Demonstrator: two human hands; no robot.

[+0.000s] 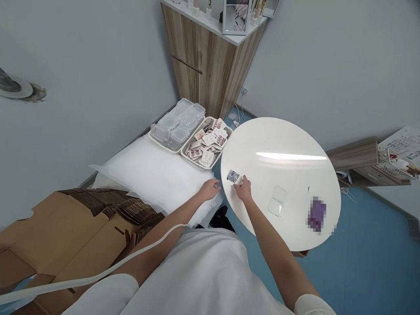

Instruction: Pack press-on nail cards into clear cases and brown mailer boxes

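A small card of dark false nails [232, 176] lies at the left side of the round white table [272, 135]. My right hand [243, 190] has its thumb at the card's lower edge and its fingers at the right edge, gripping its corner. Just off the table's left rim, my left hand [209, 190] hovers by the white foam sheets [147, 164], fingers curved and apart, with nothing visible in them. To the right of my right hand, a clear plastic box [276, 206] lies with its lid folded back.
A basket of nail cards [208, 142] stands beside a tray of clear boxes [179, 124]. Flattened cardboard [75, 236] is piled at left. A blurred purple item [316, 214] lies on the table's right. Behind rises a wooden cabinet [210, 57]. A white cable [131, 256] crosses my left arm.
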